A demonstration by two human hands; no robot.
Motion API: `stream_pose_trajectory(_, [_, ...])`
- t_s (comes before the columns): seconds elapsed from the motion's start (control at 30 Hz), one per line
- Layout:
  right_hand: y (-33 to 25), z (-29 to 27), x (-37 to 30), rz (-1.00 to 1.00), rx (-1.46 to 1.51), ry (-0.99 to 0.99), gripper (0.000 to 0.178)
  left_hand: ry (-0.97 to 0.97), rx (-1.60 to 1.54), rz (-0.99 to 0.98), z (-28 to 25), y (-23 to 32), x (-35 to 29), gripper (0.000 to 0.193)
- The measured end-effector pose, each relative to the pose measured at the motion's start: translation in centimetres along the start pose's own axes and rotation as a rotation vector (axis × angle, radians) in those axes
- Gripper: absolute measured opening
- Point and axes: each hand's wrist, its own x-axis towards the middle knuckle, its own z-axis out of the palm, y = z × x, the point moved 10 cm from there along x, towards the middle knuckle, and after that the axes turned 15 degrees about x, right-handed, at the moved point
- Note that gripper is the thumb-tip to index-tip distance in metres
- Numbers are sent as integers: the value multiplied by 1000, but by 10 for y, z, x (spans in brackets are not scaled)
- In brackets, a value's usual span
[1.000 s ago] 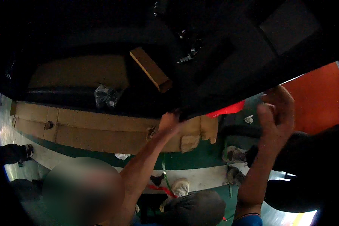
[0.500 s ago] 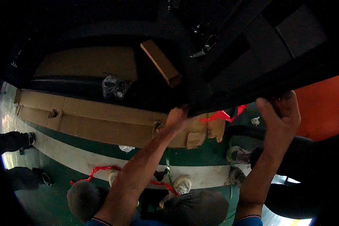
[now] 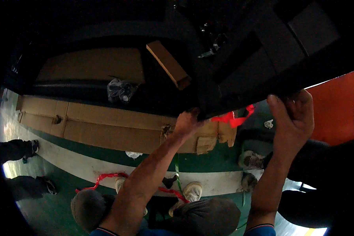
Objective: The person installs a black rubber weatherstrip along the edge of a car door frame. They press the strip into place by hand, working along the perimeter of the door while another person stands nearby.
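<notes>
A large black panel (image 3: 259,76) slants across the upper right, its lower edge running down to the middle. At that edge's right part, my right hand (image 3: 294,120) is closed, thumb and fingers gripping it; the fingertips are partly lost in the dark. My left hand (image 3: 187,121) is closed at the panel's lower left corner, where the shadow hides what its fingers hold. Just beside it, a red plastic strip (image 3: 234,118) hangs below the panel. A small metal fitting (image 3: 210,52) shows near the panel's left side.
Below lies a long cardboard box (image 3: 102,126) with torn edges. A narrow brown carton (image 3: 165,63) and a clear plastic bag (image 3: 120,91) of parts rest in the dark space beyond. An orange-red surface (image 3: 334,110) stands at right. Other people's legs (image 3: 17,147) are at left and right.
The panel's right end has lifted slightly, with my right hand at its edge. The red strip has shifted a little. My left hand stays at the corner.
</notes>
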Motion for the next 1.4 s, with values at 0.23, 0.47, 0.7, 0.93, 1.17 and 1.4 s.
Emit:
stream_pose_trajectory(0.23, [-7,5,5,-86,-64,-49,35,12,47,-6,-14,10,0,44])
stream_pose_trajectory(0.47, [-5,6,7,-85,52,-68,31,145,-101,51,-45,36,8,43])
stream_pose_trajectory(0.7, [6,2,6,-30,81,-91,37,107,8,94,-58,49,16,37])
stream_pose_trajectory(0.93, [40,-8,-11,-41,52,-83,66,197,-25,95,-64,46,16,30])
stream_pose_trajectory(1.17, [129,22,-44,89,-53,-338,77,151,33,94,-61,46,19,31])
stream_pose_trajectory(1.4, [125,32,-40,34,33,-425,59,31,261,172,-90,67,17,36])
